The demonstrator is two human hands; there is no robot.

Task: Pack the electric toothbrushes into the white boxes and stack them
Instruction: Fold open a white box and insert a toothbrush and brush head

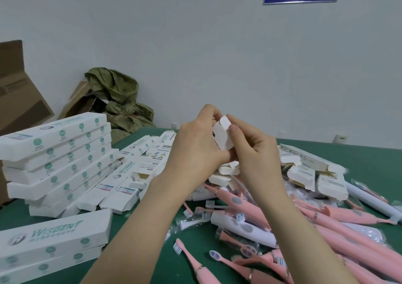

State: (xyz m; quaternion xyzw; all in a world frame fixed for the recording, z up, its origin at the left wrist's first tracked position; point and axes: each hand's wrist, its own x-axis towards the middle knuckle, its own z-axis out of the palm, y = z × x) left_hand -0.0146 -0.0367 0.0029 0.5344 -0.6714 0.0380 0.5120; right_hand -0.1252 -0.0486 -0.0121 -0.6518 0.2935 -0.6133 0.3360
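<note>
Flap-closing step: white cardboard box (221,136), raised over the green desk (369,155) centre, sits in the curled grip of the left hand (195,146) while the right hand (254,151) pinches its end tab under the thumb; best to tuck squarely, then add to the white-box stack (56,153) at 9 o'clock.
</note>
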